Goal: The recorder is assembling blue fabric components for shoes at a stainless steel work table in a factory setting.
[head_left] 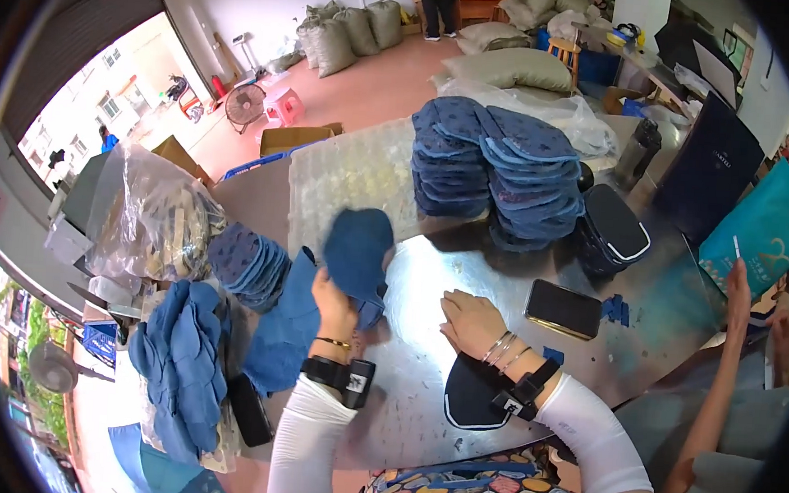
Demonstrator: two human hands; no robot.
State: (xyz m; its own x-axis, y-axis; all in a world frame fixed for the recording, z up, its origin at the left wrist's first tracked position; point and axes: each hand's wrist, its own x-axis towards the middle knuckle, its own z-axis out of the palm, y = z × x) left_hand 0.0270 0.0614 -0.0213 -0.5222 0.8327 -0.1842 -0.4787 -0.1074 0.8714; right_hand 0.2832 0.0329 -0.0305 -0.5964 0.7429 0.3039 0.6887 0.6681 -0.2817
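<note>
My left hand (335,304) is closed on a rounded blue denim piece (358,249), held up over the metal table (414,374). Next to it a larger blue cloth (285,330) drapes near a small stack of patterned denim pieces (248,269). My right hand (473,324) rests on the shiny tabletop, fingers apart and holding nothing. Partly under my right wrist lies a dark piece with a white edge (476,396). Beyond my hands rise two tall stacks of denim pieces (454,160) (534,187), beside a pile of black white-edged pieces (612,228).
A phone (564,309) lies right of my right hand; another dark phone (249,409) is at the left. Loose blue cloth pieces (180,360) heap by a plastic bag (165,223). A bottle (640,153) stands at the back right. Another person's hand (738,286) holds a thin white stick.
</note>
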